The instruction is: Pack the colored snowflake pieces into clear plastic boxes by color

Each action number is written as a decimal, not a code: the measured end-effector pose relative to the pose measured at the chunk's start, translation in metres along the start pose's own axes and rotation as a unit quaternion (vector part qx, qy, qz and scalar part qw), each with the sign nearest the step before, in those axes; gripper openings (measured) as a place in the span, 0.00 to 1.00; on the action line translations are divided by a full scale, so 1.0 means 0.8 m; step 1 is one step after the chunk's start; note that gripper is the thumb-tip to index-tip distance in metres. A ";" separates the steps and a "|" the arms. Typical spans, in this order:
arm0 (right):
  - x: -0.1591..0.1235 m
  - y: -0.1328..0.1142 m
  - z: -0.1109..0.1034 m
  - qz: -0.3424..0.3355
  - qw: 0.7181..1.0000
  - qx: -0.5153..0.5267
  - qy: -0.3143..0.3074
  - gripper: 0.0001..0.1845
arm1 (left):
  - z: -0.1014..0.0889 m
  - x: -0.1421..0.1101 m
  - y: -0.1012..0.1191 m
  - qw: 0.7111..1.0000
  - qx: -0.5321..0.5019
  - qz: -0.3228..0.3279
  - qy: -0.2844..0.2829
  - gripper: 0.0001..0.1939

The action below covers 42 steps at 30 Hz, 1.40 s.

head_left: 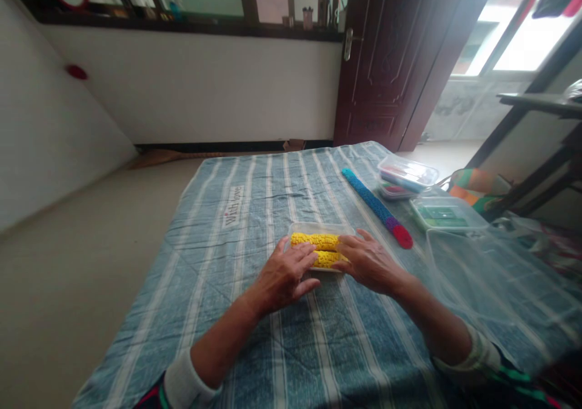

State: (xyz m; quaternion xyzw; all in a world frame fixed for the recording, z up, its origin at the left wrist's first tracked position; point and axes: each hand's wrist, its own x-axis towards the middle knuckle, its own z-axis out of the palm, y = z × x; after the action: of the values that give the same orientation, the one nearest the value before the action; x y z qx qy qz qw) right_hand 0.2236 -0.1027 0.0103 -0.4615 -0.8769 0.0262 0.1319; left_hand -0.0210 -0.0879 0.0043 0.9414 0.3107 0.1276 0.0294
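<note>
Two yellow, knobbly rolls (314, 240) lie side by side in a shallow clear plastic box (321, 227) on the cloth-covered table. Across their left part rests my left hand (286, 272), its fingers stretched out on the rolls and its thumb apart. My right hand (370, 262) is at the right end, with bent fingers and thumb closed around the end of the nearer roll (325, 260). The fingers hide the right ends of both rolls and part of the box's rim.
A long blue, purple and red textured strip (375, 205) lies right of the box. Beyond it are stacked clear containers (404, 176), an open clear box (448, 215) and a large transparent lid or tray (473, 275). A striped blue cloth (209, 263) covers the table. Behind stands a brown door (386, 45).
</note>
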 end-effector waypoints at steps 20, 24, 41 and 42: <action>-0.031 0.007 0.029 0.040 0.939 0.103 0.325 0.10 | -0.009 0.044 0.017 0.998 -0.012 -0.007 -0.058 0.39; -0.051 -0.011 0.023 0.030 0.939 0.127 0.319 0.10 | -0.003 0.069 0.020 0.997 -0.010 0.015 -0.074 0.40; -0.194 0.012 -0.014 0.171 0.928 -0.059 0.327 0.08 | -0.013 0.019 -0.037 0.998 0.029 -0.021 0.049 0.32; -0.204 0.018 -0.014 0.180 0.925 -0.072 0.327 0.08 | -0.012 0.011 -0.043 0.997 0.029 -0.034 0.065 0.32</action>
State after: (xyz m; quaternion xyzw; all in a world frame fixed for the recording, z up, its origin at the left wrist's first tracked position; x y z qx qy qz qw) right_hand 0.3263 -0.2287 -0.0152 -0.6026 -0.6870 -0.1661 0.3706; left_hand -0.0366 -0.0555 0.0108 0.9204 0.3475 0.1785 -0.0140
